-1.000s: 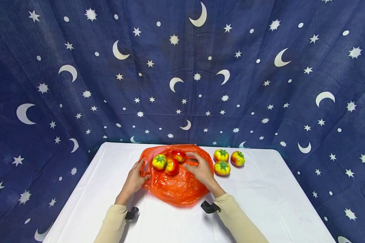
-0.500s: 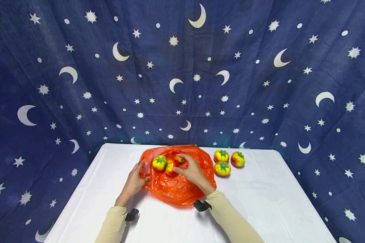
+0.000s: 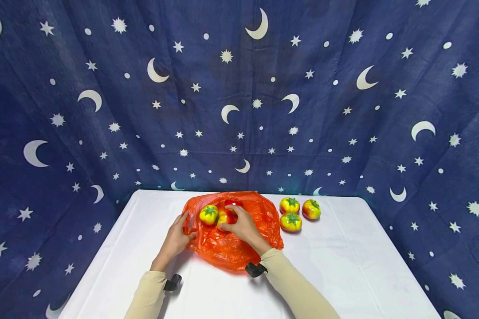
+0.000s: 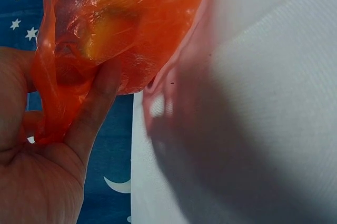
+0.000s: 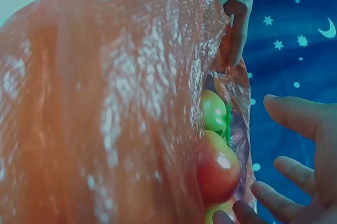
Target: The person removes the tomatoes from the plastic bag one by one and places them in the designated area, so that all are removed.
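Note:
A crinkled red plastic bag (image 3: 227, 252) lies on the table with its mouth open. Inside sit glossy yellow-and-red tomatoes: one on the left (image 3: 209, 215), another beside it (image 3: 223, 218), and a third behind, mostly covered by my right hand (image 3: 242, 227). My left hand (image 3: 175, 239) pinches the bag's left rim between thumb and fingers; the left wrist view shows the film (image 4: 58, 103) in its grip. The right hand is over the bag mouth, thumb and fingers spread around the tomatoes. In the right wrist view those fingers (image 5: 276, 200) stand apart, close to a tomato (image 5: 218, 171).
Three more tomatoes stand right of the bag: a front one (image 3: 291, 222), a back one (image 3: 289, 205) and a right one (image 3: 311, 209). A white cloth covers the table (image 3: 343, 266). A blue curtain (image 3: 239, 110) with moons and stars hangs behind.
My right hand has moved left across the bag, from its right side to over the tomatoes in its mouth. The left hand keeps its hold on the rim.

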The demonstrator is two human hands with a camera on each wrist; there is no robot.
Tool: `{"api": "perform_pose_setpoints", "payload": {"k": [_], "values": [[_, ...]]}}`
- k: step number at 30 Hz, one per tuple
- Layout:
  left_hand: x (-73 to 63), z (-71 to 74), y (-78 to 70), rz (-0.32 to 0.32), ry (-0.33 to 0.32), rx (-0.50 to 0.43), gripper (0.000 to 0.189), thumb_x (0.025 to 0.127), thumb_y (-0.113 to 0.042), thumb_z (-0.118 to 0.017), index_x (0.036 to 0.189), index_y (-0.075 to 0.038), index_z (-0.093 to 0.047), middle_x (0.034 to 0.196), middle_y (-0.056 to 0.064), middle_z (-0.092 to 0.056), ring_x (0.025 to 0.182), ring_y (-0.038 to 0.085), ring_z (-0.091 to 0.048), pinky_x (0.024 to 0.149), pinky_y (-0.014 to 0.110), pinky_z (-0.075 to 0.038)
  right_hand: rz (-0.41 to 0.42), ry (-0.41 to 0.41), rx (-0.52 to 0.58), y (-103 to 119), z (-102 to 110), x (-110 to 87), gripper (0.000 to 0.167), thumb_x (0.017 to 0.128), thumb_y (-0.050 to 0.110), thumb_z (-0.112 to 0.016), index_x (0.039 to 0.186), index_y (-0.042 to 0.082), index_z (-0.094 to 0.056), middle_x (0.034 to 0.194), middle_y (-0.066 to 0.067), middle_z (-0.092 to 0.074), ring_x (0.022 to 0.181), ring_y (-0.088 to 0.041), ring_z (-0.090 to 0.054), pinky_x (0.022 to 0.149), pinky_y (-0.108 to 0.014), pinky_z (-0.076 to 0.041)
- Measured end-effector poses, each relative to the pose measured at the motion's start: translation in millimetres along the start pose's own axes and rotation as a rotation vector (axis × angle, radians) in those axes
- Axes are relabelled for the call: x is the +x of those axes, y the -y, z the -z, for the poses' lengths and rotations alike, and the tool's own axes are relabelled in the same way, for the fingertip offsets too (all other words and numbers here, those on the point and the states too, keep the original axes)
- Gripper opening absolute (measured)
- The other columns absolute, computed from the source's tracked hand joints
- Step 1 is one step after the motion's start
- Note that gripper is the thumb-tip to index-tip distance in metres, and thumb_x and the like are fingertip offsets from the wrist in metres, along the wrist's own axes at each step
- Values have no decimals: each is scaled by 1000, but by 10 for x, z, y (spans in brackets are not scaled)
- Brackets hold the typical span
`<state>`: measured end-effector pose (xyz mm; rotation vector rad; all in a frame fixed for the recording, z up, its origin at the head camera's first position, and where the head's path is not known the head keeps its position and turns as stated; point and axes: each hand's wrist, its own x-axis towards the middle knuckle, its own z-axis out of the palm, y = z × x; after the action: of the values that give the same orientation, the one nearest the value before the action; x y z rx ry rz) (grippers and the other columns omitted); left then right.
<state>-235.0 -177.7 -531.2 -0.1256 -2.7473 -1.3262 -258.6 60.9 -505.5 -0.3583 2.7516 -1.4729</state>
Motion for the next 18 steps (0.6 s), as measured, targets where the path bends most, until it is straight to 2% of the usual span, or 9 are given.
{"api": "perform_pose_setpoints", "payload": {"k": [8,18], "values": [[-11,-10,8,4,1,4,83,78,2,-74,150,4,-33,149,28,-39,138,49,-37,117,57,-29,26,0,-32,-4,-105,57,60,76,24,-83,130,13,-59,136,-8,-58,120,-31,-57,104,-49,-47],[-5,-15,39,14,8,6,83,79,1,-74,151,2,-33,150,27,-37,139,49,-36,116,57,-29,-8,1,-45,-40,-185,75,58,75,20,-84,128,15,-60,130,-8,-59,113,-30,-57,99,-46,-51]]}}
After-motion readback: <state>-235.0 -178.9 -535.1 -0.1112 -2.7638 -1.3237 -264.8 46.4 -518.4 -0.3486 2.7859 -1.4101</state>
